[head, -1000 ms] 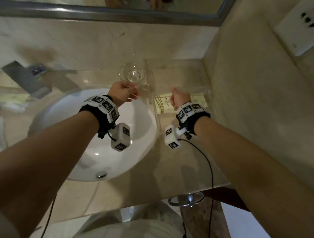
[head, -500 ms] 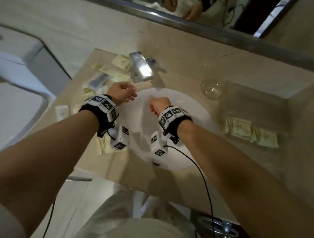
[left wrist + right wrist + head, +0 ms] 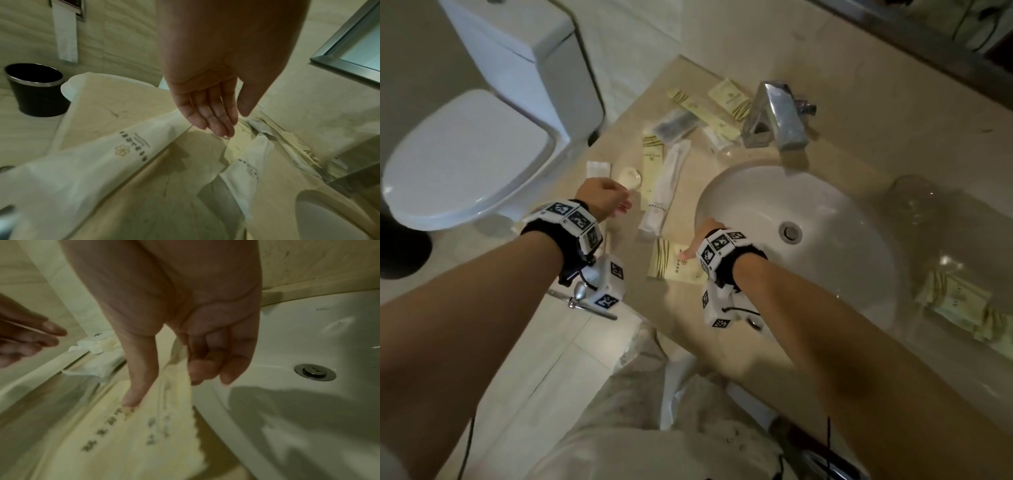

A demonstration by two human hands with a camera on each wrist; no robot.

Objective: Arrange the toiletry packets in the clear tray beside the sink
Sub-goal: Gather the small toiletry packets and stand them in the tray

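Note:
Several loose toiletry packets lie on the marble counter left of the sink (image 3: 825, 260). My right hand (image 3: 686, 253) (image 3: 162, 386) pinches the near edge of a yellow striped packet (image 3: 671, 265) (image 3: 131, 434): the thumb presses on top and the fingers curl under its edge. The packet still lies on the counter. My left hand (image 3: 621, 205) (image 3: 226, 125) hovers with straight fingers and holds nothing, above a long white packet (image 3: 666, 192) (image 3: 102, 154). The clear tray (image 3: 959, 260) stands right of the sink with several yellow packets (image 3: 959, 305) in it.
A chrome faucet (image 3: 774, 116) stands behind the basin with more packets (image 3: 698, 109) beside it. A glass tumbler (image 3: 914, 198) sits near the tray. A round soap (image 3: 631, 176) lies by my left hand. A toilet (image 3: 469, 154) and black bin (image 3: 37, 91) are at left.
Both hands moved from the tray side, across the sink, to the loose packets at left. The view swung left with them. My right hand has taken hold of the yellow packet.

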